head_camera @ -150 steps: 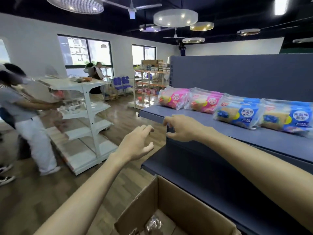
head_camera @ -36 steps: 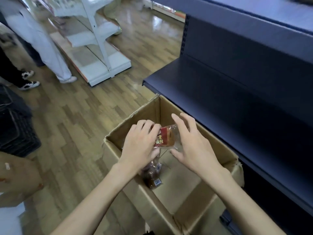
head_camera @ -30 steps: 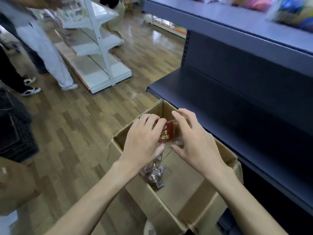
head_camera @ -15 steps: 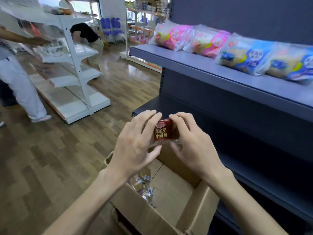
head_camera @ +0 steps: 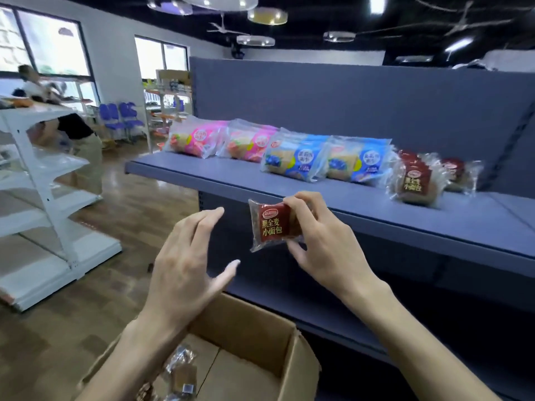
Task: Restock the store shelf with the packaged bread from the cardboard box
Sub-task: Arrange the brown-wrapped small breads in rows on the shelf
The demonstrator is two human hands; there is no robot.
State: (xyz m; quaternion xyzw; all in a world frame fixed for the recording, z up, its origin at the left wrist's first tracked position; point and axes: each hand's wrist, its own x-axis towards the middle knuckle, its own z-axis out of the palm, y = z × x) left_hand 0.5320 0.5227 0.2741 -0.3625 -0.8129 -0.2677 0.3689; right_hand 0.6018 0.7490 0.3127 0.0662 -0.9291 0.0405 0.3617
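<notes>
Below the hands, cardboard box (head_camera: 254,337) is cropped, holding blurry wrapped buns (head_camera: 179,371); right hand (head_camera: 324,244) pinches bread packet (head_camera: 270,224), left hand (head_camera: 185,261) spread.

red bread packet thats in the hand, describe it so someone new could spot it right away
Start at the long blue-grey shelf carrying pink, blue and red bread packs. Just in front of its edge, the right hand pinches a small clear packet with a red label. Unlike the packs resting on the shelf, it is held in the air.
</notes>
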